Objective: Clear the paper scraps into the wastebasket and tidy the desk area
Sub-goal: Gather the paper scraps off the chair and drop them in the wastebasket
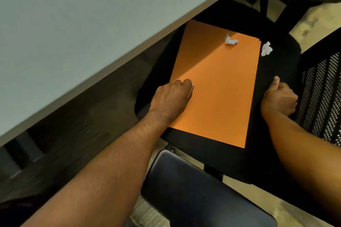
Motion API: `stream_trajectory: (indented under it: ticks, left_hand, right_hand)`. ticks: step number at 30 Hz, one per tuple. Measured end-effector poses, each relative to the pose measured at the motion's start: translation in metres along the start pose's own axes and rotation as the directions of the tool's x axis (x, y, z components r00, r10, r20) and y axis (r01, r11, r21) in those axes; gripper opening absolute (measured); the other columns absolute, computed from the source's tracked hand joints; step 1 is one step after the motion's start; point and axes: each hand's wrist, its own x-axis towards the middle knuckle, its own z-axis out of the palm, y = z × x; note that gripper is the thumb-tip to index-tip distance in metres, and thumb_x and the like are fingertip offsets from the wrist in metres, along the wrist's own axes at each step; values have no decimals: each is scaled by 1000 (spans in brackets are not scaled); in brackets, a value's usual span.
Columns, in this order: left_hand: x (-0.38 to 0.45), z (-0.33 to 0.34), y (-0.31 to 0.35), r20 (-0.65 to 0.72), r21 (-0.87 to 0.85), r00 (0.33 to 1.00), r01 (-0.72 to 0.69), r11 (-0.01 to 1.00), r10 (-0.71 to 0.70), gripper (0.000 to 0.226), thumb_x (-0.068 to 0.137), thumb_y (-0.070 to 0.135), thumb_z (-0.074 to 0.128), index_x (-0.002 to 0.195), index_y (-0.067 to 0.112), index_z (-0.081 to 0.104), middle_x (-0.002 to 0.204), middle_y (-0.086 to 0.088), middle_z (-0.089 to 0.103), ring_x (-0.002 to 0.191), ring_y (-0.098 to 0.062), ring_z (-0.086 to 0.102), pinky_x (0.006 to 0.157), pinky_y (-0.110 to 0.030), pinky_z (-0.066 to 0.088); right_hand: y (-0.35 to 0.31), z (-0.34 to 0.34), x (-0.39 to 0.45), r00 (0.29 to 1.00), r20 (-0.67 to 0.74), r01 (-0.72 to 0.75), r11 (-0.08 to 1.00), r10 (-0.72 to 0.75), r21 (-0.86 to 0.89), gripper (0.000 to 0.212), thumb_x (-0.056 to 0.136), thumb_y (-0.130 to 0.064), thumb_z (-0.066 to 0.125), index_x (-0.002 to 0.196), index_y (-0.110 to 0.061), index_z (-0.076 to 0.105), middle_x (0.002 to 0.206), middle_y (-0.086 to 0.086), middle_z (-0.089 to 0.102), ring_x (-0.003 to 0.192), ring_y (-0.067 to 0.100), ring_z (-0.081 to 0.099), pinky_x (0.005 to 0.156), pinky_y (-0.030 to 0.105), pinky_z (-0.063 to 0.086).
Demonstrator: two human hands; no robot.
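An orange sheet (217, 86) lies flat on the black seat of an office chair (276, 72). A white crumpled paper scrap (230, 39) rests on the sheet's far end. A second white scrap (266, 49) lies on the seat just beyond the sheet's right edge. My left hand (172, 96) rests on the sheet's left side with fingers curled, and a sliver of white shows at the fingertips. My right hand (279, 97) is closed on the seat at its right side, thumb up. No wastebasket is in view.
A grey desk top (64, 33) slants across the upper left, overhanging the chair. The chair's mesh back (321, 101) stands at right. A dark padded armrest (193, 190) is near the bottom centre. Beige floor shows around the chair.
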Motion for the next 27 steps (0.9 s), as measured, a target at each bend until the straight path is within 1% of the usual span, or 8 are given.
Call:
stream_trajectory:
  ticks: [3,8,15,18,20,23,25,27]
  left_hand:
    - [-18,-7,-8,23,-7,1000,16,1000,-16,30,104,35,36,98,12,54,84,-8,62,69,-30,60,52,-36,33]
    - [-33,-23,-18,-22,-4,1000,4,1000,-5,30,103,34,38,95,12,56,79,-8,60,64,-29,59,50,-34,33]
    - [-17,-11,-12,-42,-28,999,-11,1000,10,29,104,35,36,98,14,55,83,-7,62,68,-26,60,52,-34,37]
    - [-15,2,-6,-25,-18,1000,-2,1000,1,29,104,36,35,98,14,55,84,-6,62,71,-27,60,53,-34,37]
    - [-13,6,-3,-35,4,999,0,1000,0,29,104,35,37,95,14,55,82,-6,62,69,-27,61,52,-33,35]
    - [-8,9,2,-36,31,999,-14,999,15,28,103,35,39,94,14,56,80,-5,62,67,-25,60,50,-32,32]
    - [-6,9,3,-41,42,999,-13,999,15,28,103,34,40,94,15,56,79,-4,62,66,-24,60,50,-32,31]
    - [-5,9,4,-38,44,999,-2,999,4,28,103,35,38,95,15,56,81,-4,62,67,-24,60,50,-32,33]
  right_hand:
    - [-20,-7,-3,996,-10,84,995,-84,57,60,97,-58,29,96,-9,62,99,22,65,94,41,62,80,49,50]
    - [-66,-27,22,982,0,189,981,-189,37,36,104,-39,31,118,-11,48,116,21,61,106,39,59,80,43,45]
    - [-109,-30,61,920,267,333,931,-287,-147,59,100,-57,25,139,-16,38,135,29,46,125,46,43,100,52,36]
    - [-108,-18,58,890,333,388,900,-311,-197,56,101,-53,29,139,-12,37,131,30,46,121,47,46,97,52,39]
    - [-105,-13,53,888,279,422,888,-364,-182,47,103,-44,30,130,-7,44,123,29,52,113,45,52,90,50,42]
    - [-111,-11,45,906,54,423,903,-420,-76,39,103,-40,31,118,-8,50,116,20,59,103,37,58,83,43,43]
    - [-123,-11,38,853,-55,521,853,-519,33,38,102,-43,30,114,-13,49,109,13,59,88,26,59,72,36,40]
    - [-135,-8,30,749,-58,662,744,-660,92,37,102,-45,27,113,-16,47,102,10,57,73,18,51,61,32,36]
